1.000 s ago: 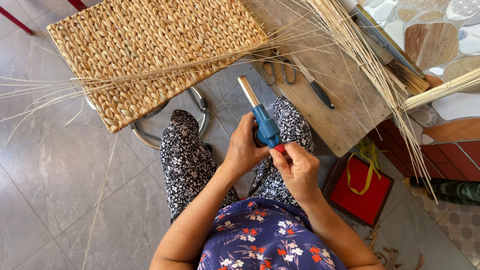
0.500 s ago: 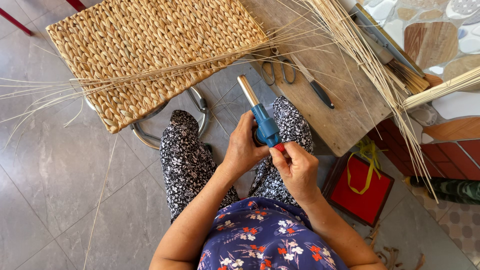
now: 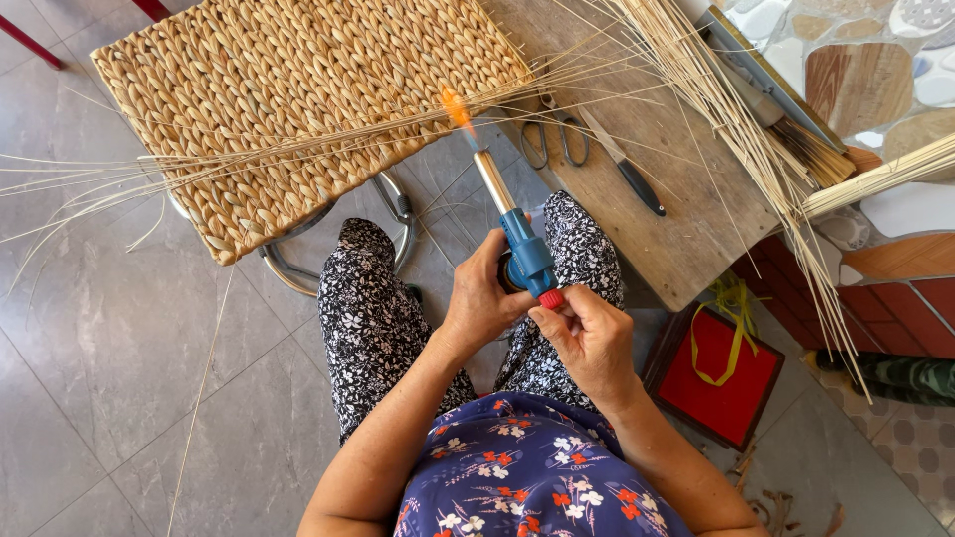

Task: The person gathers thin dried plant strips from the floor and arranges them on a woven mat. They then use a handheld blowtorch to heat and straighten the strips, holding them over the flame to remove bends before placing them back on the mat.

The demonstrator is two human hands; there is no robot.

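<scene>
Flame's lit: left hand [image 3: 479, 298] grips the blue metal-nozzled gas torch [image 3: 512, 239], right hand [image 3: 587, 333] pinches its red knob [image 3: 550, 298], aimed at the woven straw mat [image 3: 288, 89]. Next, probably singeing stray fibres, carefully.

torch body: the part below the blue head [image 3: 525, 261] sits inside the left hand [image 3: 479, 298], unseen
red knob [image 3: 550, 299]: half covered by the right hand's fingers [image 3: 567, 308]
stool frame [image 3: 393, 214]: mostly under the woven mat [image 3: 288, 94]
straw bundle [image 3: 726, 109]: top cut by the edge
green object [image 3: 910, 378]: cut off, kind unclear
</scene>
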